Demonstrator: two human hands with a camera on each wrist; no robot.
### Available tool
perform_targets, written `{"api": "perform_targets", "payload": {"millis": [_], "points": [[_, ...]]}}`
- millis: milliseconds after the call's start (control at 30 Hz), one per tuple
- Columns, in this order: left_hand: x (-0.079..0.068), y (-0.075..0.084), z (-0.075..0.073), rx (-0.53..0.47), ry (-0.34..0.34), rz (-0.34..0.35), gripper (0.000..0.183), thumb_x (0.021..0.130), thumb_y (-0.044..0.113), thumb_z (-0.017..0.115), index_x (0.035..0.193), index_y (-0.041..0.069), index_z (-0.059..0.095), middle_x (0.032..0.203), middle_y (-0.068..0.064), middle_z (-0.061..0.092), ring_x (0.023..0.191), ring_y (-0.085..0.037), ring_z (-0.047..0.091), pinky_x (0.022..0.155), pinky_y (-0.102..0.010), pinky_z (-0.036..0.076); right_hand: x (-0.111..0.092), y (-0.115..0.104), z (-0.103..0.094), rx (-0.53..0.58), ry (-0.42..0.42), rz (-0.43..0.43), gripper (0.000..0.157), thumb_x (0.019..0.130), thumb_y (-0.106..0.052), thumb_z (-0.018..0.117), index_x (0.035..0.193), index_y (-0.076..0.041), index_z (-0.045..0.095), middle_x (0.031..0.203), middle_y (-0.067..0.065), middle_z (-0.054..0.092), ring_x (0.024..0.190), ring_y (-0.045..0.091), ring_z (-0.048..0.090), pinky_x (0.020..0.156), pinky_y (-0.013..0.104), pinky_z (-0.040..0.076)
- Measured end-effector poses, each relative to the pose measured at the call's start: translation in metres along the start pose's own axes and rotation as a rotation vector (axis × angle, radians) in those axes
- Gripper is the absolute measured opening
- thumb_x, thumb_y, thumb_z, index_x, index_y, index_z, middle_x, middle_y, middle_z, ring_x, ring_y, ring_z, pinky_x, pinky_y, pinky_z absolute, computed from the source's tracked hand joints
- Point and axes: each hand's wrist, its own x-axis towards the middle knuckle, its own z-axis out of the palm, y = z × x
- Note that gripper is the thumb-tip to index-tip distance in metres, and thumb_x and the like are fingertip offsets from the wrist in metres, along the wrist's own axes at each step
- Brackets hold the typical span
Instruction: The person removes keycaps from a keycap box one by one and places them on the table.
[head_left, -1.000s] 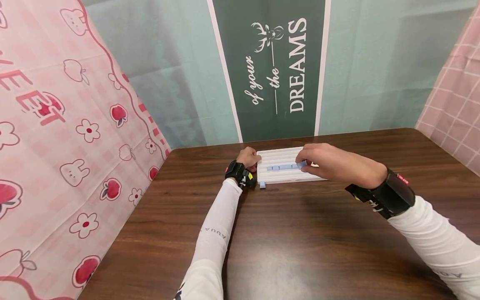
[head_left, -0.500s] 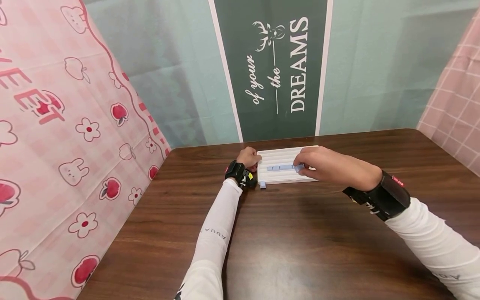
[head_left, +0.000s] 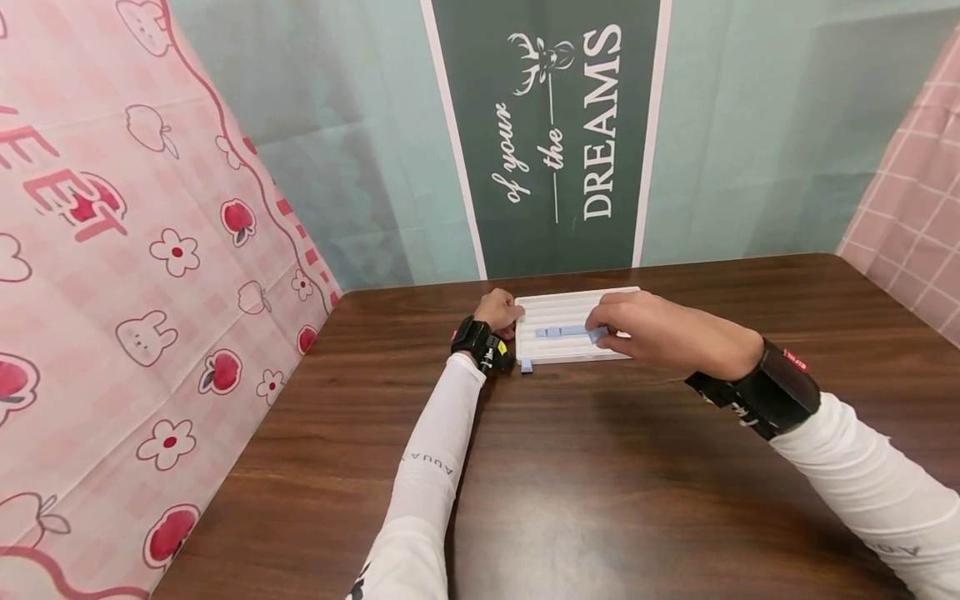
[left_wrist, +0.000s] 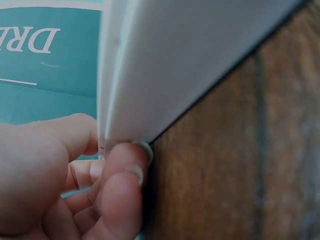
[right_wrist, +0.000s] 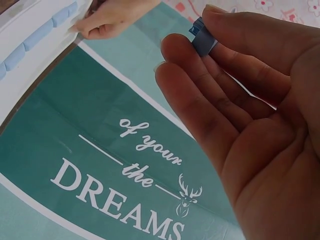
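A ridged white tray lies near the table's back edge. My left hand grips its left side; in the left wrist view the thumb and curled fingers pinch the tray wall. Light blue keycaps form a row along one ridge of the tray. At the row's right end, my right hand pinches a small blue keycap between thumb and fingertips. In the right wrist view that keycap's hollow, stemmed side partly shows. Another blue keycap sits at the tray's front left corner.
The dark wooden table stretches toward me. Behind it hangs a green cloth with white lettering. A pink printed cloth stands along the left, and a pink checked one along the right.
My right hand has shifted slightly left with the keycap, close along the row, then stayed nearly still. The left hand keeps its grip on the tray. The head view has tilted a little.
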Motion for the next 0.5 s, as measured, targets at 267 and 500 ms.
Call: {"api": "perform_targets", "payload": {"millis": [267,500], "points": [[0.0008,0.0005,-0.0008,-0.002,0.002,-0.012,0.032,0.084,0.017,0.052,0.056,0.011,0.038,0.055,-0.007,0.053,0.044,-0.016,0.057,0.046,-0.029,0.051,0.0023,0.0011,0.0006,-0.003,0.017,0.012,0.015,0.074,-0.009,0.066,0.089,-0.009,0.062,0.087,0.001,0.058,0.076,0.010,0.052,0.064,0.024,0.047],[0.0050,0.0006,-0.0002,0.010,-0.003,-0.041,0.030,0.083,0.018,0.053,0.057,0.011,0.040,0.054,-0.004,0.052,0.045,-0.015,0.058,0.047,-0.028,0.051,0.0043,0.0037,0.0020,-0.007,0.049,0.000,0.018,0.075,-0.009,0.065,0.093,-0.009,0.061,0.091,0.002,0.056,0.073,0.008,0.051,0.060,0.021,0.045]]}}
